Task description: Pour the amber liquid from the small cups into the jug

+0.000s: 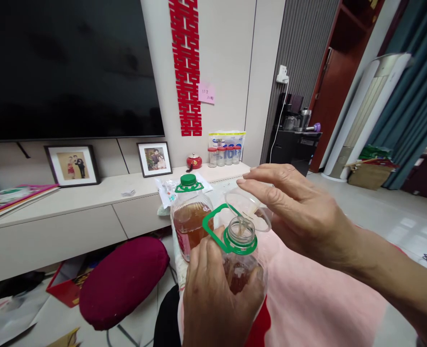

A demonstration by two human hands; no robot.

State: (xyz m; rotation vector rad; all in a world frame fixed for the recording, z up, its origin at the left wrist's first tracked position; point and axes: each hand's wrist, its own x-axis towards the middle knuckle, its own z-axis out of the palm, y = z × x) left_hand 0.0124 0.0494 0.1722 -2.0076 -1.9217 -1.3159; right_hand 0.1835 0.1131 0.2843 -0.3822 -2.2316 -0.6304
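Left hand [213, 294] wraps the open clear plastic oil bottle with its green neck ring and handle [239, 250], low centre. Right hand [300, 212] pinches a clear plastic funnel [247, 205] just above the bottle's mouth. Just behind stands a second, green-capped bottle of amber oil [189, 217], before the pale cabinet worktop [90, 197].

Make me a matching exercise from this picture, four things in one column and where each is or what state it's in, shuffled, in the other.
1. open clear plastic oil bottle with green neck ring
2. green-capped plastic oil bottle
3. clear round plastic lid
4. dark red round cushion

A. on the floor
B. pinched in the right hand
C. gripped by the left hand
D. standing closed behind

Pairs: 1-C, 2-D, 3-B, 4-A
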